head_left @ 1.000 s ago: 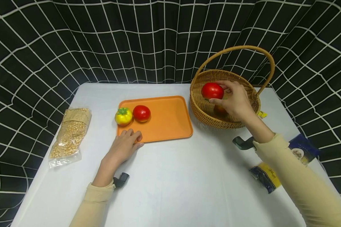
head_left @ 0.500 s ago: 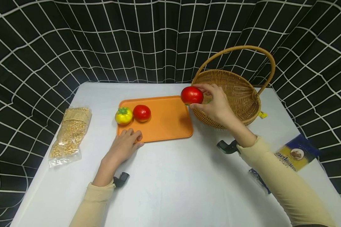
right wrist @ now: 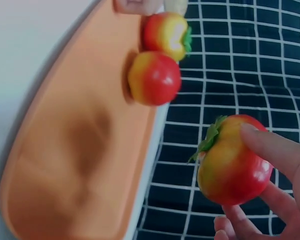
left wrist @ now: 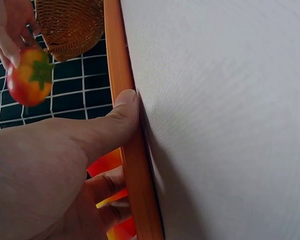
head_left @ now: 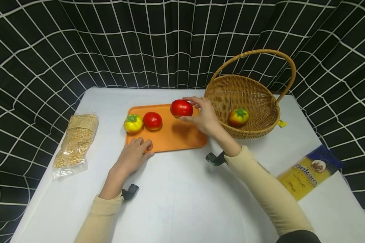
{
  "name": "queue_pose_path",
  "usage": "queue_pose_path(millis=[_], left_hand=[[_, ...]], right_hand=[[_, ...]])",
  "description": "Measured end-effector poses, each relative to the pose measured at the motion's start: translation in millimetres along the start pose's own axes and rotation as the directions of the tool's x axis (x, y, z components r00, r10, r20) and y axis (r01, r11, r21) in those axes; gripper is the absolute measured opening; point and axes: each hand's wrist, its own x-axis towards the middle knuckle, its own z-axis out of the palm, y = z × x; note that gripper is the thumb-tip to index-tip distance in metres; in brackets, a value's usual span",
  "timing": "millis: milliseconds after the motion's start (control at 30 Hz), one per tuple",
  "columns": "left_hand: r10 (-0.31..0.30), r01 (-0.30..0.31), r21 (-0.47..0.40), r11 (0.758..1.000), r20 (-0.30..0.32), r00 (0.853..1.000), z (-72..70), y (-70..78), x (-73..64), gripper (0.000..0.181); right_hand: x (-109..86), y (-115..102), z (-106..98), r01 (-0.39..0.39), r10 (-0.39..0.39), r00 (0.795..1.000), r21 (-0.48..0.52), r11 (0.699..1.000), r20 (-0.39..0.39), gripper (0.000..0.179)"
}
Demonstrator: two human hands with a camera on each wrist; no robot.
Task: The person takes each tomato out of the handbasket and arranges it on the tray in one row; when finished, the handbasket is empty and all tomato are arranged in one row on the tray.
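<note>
One red fruit, at ten o'clock from my right hand, is pinched by its thumb and fingers above one orange tray; one second red fruit sits at nine o'clock, nearer my left hand, which grips the tray's rim at eight.
</note>
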Motion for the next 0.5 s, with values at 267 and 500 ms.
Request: queue_pose_path(millis=[267, 500], left_hand=[[-0.015, 0.015, -0.009, 1.0, 0.01, 1.0, 0.1, -0.1, -0.2, 0.019], [-0.012, 0.012, -0.016, 1.0, 0.01, 1.0, 0.8, -1.0, 1.4, 0.018]], right_hand=[[11.7, 5, 36, -0.043, 0.045, 0.997, -0.037, 0.998, 0.057, 0.064], [19.5, 13, 53, -0.087, 0.093, 0.994, -0.097, 0.991, 0.056, 0.065]])
